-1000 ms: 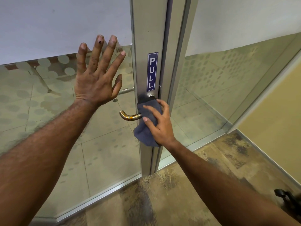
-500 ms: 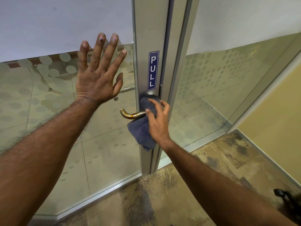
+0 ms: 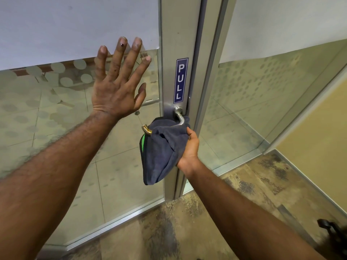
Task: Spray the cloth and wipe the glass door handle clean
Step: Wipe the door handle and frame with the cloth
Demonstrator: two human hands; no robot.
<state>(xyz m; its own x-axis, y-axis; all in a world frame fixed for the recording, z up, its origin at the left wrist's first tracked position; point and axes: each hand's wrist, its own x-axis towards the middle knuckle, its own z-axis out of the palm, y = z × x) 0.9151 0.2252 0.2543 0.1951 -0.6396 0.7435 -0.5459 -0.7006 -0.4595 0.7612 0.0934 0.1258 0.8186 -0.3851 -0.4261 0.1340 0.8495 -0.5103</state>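
A glass door [image 3: 62, 151] with a metal frame bears a lever handle [image 3: 179, 117] below a blue PULL sign [image 3: 181, 80]. The handle's brass-coloured tip [image 3: 146, 129] pokes out to the left. A dark blue cloth [image 3: 161, 147] with a green stripe is draped over the lever and hides its middle. My right hand [image 3: 189, 147] grips the cloth from the right, below the lever. My left hand [image 3: 118, 81] lies flat on the glass with fingers spread, up and left of the handle.
A fixed glass panel [image 3: 262, 94] stands right of the door frame. A beige wall [image 3: 323, 132] runs along the far right. The floor [image 3: 187, 228] is worn and mottled brown. A dark object [image 3: 332, 233] shows at the bottom right edge.
My right hand has dropped from the handle's base and slid the cloth leftward along the lever, covering most of it. The cloth now hangs lower. My left hand stays on the glass.
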